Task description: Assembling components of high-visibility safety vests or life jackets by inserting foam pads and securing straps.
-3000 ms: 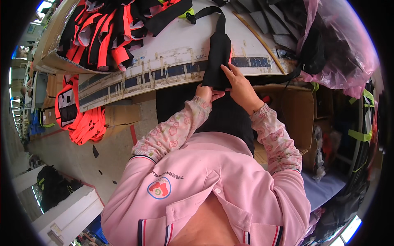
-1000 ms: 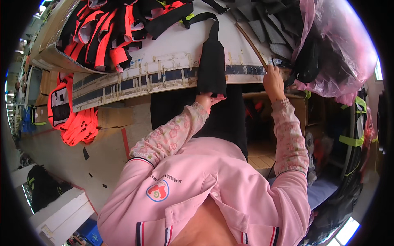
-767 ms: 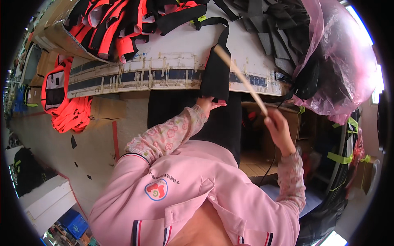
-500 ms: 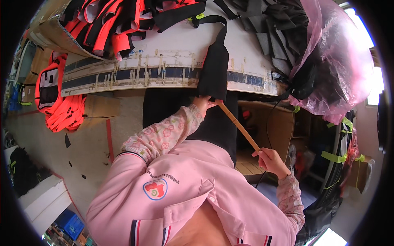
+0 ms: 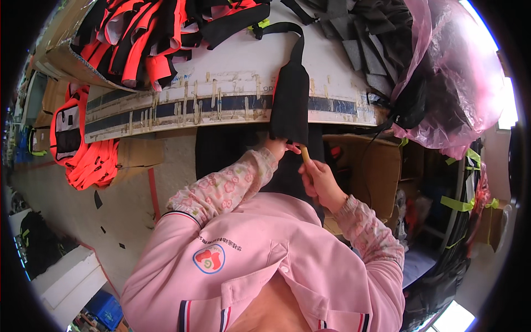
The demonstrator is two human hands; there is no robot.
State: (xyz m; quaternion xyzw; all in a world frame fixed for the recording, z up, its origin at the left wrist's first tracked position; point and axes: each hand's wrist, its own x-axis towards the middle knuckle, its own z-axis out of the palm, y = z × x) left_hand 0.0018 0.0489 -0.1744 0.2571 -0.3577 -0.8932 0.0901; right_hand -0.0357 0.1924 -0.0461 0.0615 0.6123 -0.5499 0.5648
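Observation:
A black padded strap (image 5: pixel 291 102) lies across the front edge of the table, its wide lower end hanging over. My left hand (image 5: pixel 278 147) is closed on that lower end, its fingers partly hidden by the cloth. Close beside it on the right, my right hand (image 5: pixel 321 180) grips a flat wooden stick (image 5: pixel 305 153). Just a short piece of the stick shows between my right hand and the strap's open end; the rest is out of sight, seemingly inside the strap. A narrower black webbing (image 5: pixel 297 52) runs from the strap's top toward a yellow-green tab.
Orange and black strap pieces (image 5: pixel 157 69) pile up at the table's back left, by a cardboard box (image 5: pixel 61 55). Dark grey pads (image 5: pixel 365 52) and a pink plastic bag (image 5: pixel 453 83) sit at the right. An orange bundle (image 5: pixel 91 163) hangs at left; a carton (image 5: pixel 376 171) stands under the table.
My right hand has moved up and left along with the stick, right up to the strap's end. Much less of the stick shows. My left hand keeps its hold on the strap.

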